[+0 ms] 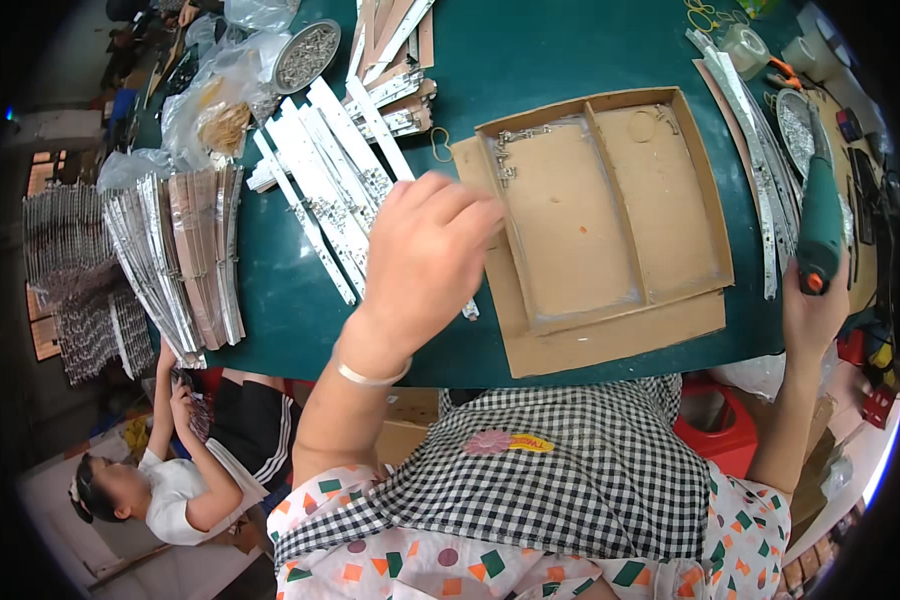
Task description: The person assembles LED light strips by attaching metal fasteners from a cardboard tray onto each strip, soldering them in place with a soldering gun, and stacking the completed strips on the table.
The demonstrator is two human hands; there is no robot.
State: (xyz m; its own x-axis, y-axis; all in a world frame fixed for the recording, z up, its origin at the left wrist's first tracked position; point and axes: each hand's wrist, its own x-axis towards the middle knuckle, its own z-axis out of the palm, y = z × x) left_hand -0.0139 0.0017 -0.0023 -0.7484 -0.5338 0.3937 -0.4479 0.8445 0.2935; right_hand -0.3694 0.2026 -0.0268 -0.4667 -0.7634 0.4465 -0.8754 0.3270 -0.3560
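Note:
My left hand [425, 255] is raised over the table between the metal strips and the cardboard tray, its fingers curled together and slightly blurred. Whatever may be in them is hidden. On the right, my right hand [815, 312] grips the lower end of a green electric screwdriver [820, 225], which points away from me. Several silvery metal strips [315, 190] lie side by side left of my left hand, with small metal parts [335, 215] scattered on them. The divided cardboard tray [625, 225] has small metal fittings [510, 145] in its far left corner.
Stacked strips [175, 260] line the table's left edge, near plastic bags [215, 100] and a bowl of small parts [307, 57]. More long strips [755, 160] lie right of the tray, beside another dish [795, 125]. A seated person [185, 480] is at lower left; a red stool [720, 430] stands below the table.

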